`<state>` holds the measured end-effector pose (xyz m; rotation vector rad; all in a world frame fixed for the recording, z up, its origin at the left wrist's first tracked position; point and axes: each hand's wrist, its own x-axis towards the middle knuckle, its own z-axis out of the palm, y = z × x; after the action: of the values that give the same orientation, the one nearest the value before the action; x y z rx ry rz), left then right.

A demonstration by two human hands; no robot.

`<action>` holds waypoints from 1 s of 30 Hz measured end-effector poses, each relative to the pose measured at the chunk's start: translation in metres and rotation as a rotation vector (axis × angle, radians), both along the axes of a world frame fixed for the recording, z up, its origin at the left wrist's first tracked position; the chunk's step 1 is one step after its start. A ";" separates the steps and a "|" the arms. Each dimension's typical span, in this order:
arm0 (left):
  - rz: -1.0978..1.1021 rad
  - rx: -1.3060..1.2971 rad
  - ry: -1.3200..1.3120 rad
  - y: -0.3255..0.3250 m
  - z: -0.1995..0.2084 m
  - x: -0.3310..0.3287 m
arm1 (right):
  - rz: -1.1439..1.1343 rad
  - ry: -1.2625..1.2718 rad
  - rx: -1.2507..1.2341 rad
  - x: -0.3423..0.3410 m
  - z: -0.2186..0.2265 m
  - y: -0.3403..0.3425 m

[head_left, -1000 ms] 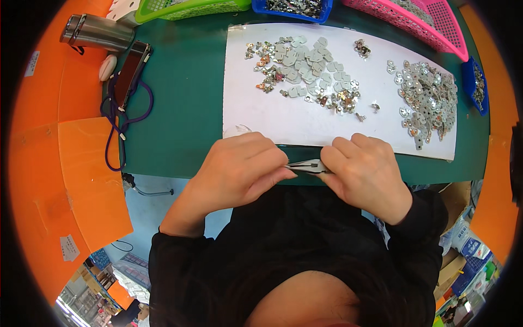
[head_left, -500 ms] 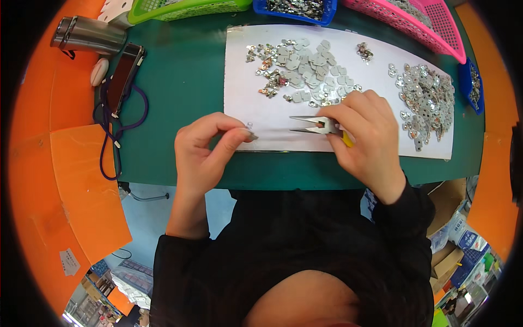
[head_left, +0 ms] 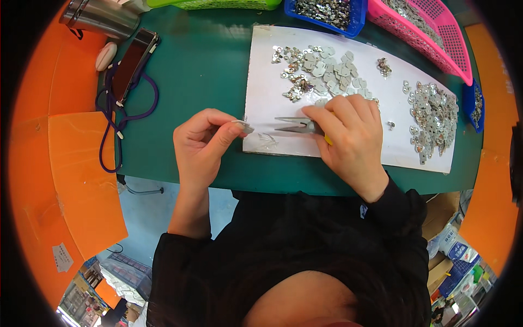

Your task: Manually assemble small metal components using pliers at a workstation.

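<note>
- Head view: left hand (head_left: 202, 143) pinches small metal piece (head_left: 244, 127) btwn thumb and fingertips, held just above the left edge of white sheet (head_left: 261, 76).
- Right hand (head_left: 351, 136) closed round pliers (head_left: 294, 127); tips point left twd the piece, narrow gap, not touching it.
- Sheet lies on green table (head_left: 201, 65); heap of metal parts (head_left: 321, 68) at its centre-top, second heap (head_left: 433, 117) at its right.
- Blue tray (head_left: 354, 13), pink basket (head_left: 444, 38) along far edge.
- Phone w/ purple lanyard (head_left: 133, 65) well left.
</note>
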<state>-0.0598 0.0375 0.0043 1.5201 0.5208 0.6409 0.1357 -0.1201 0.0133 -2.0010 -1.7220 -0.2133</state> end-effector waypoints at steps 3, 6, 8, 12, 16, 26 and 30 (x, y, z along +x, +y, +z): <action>0.045 -0.140 -0.100 0.001 -0.003 0.005 | -0.030 0.034 0.049 -0.001 0.001 0.017; 0.029 -0.150 -0.114 0.003 -0.003 0.007 | -0.042 0.012 0.052 0.000 -0.008 0.033; 0.023 -0.156 -0.122 0.002 -0.001 0.007 | -0.041 -0.028 0.024 0.001 -0.010 0.036; 0.021 -0.208 -0.112 0.000 -0.003 0.008 | -0.041 0.005 0.068 0.007 -0.008 0.030; -0.021 -0.286 -0.094 -0.004 -0.006 0.011 | -0.079 0.167 0.056 0.014 0.004 0.016; -0.039 -0.278 -0.069 -0.012 -0.005 0.024 | -0.073 0.218 0.003 0.015 0.013 -0.001; -0.040 -0.273 -0.066 -0.012 -0.006 0.024 | -0.060 0.062 -0.018 0.002 0.001 0.004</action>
<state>-0.0355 0.0256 -0.0013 1.2453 0.5045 0.5631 0.1378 -0.1160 0.0146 -2.0520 -1.6327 -0.1546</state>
